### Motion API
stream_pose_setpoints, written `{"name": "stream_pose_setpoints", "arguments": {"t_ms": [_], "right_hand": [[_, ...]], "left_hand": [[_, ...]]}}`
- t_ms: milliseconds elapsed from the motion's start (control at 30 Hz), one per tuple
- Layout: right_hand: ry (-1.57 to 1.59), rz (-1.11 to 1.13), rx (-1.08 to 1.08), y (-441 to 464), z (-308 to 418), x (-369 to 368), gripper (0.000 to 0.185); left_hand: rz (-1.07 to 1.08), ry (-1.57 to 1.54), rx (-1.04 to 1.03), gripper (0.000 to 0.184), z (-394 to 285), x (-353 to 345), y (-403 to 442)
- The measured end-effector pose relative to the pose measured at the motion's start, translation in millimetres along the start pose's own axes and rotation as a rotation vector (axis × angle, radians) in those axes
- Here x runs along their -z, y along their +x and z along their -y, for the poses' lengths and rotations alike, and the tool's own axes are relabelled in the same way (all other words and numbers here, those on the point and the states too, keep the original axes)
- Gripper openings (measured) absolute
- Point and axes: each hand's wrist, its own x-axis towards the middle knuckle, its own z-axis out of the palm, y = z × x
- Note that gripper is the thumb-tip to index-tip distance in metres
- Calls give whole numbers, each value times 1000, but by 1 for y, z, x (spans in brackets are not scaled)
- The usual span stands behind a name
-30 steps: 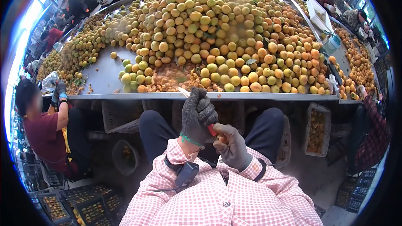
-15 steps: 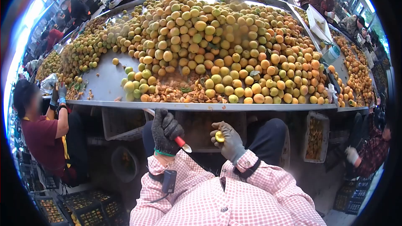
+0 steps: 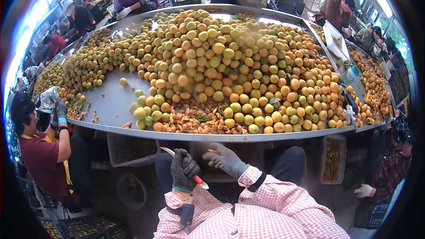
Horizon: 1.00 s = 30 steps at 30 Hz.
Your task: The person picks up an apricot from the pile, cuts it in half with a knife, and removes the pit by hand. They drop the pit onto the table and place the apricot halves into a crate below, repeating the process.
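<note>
My left hand, in a dark grey glove, is closed round a red-handled tool with a pale tip; a curved pale blade sticks out past the other side of the fist. To its right, my right hand in a grey glove is raised below the table edge, its fingers blurred by motion; whether anything is in them cannot be made out. Beyond both hands, a heap of yellow-orange and green fruit covers much of the metal table. Orange fruit pieces lie near the front edge.
A person in a dark red shirt sits at the left; a gloved hand of another person shows at the right. Under the table are a crate, a round bucket and a crate of fruit pieces. More people sit beyond the table.
My hands have moved apart from the earlier joined position. My right hand has since risen toward the table edge, and the yellow piece it held no longer shows. The view has tilted up.
</note>
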Motion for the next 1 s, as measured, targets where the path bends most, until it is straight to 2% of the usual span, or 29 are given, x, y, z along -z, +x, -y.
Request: {"name": "stream_pose_setpoints", "arguments": {"t_ms": [67,133,200,267,333,400,467,533,567,700,733,800,833,867,933,967,1000], "right_hand": [[-30,282,76,1,29,-7,31],[-434,187,251,6,58,4,34],[-794,-12,657,29,83,27,36],[-982,-136,712,66,107,58,35],[-1262,-368,632,89,140,70,36],[-1376,-515,743,132,145,92,37],[-1403,-559,712,161,152,96,40],[-1586,-574,413,183,157,94,42],[-1647,-489,264,177,174,83,42],[-1759,-281,127,168,178,81,39],[-1868,-153,122,158,170,82,40],[-1773,-229,369,137,148,88,37],[-1699,-246,467,136,137,94,29],[-1698,-247,462,133,131,97,29],[-1406,-305,733,126,124,103,24],[-1121,-287,758,117,123,106,19],[-607,-222,631,118,117,111,23]], "left_hand": [[-37,77,-19,29,1,-5,0],[-129,141,-3,29,3,-10,1],[-129,184,-14,26,6,-2,4],[-153,227,25,24,7,0,5],[-155,271,23,23,9,-2,9],[-197,348,39,24,11,-5,12],[-222,379,22,25,16,-8,15],[-239,420,53,25,18,-6,18],[-259,402,83,23,18,-4,21],[-253,466,93,15,18,-7,28],[-252,460,102,15,19,-8,30],[-312,465,105,18,18,-10,33],[-315,463,108,18,18,-9,34],[-289,474,127,16,18,-7,36],[-253,493,152,15,19,-7,36],[-231,492,137,14,20,-8,35],[-208,487,122,13,22,-9,34]]}}
